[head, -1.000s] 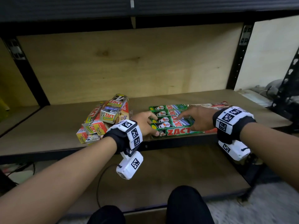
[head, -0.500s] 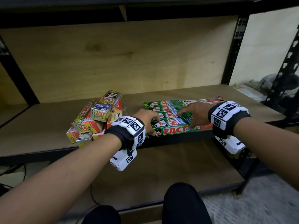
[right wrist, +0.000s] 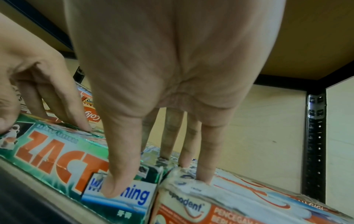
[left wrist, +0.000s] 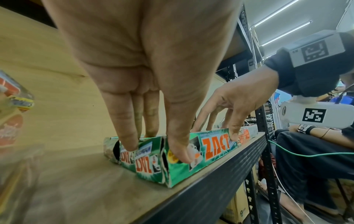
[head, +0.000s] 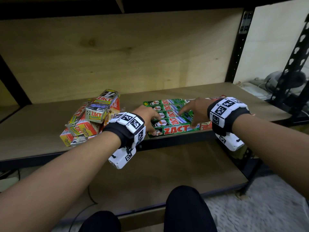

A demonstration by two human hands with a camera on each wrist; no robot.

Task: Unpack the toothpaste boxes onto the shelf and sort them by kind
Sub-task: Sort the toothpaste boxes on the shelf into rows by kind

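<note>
left hand [head: 147,117] flat, fingers pressing green Zact boxes [head: 168,116] | right hand [head: 194,109] splayed on same row | row stayed put on shelf [head: 41,121] since earlier: aligning | mixed pile [head: 90,118] beyond left hand unsorted

A plywood back panel [head: 117,56] stood behind the wooden shelf [head: 33,131], framed by black perforated steel uprights [head: 235,47]. Grey carpet [head: 259,211] covered the floor; fluorescent tube lights [left wrist: 283,28] glowed overhead.
</note>
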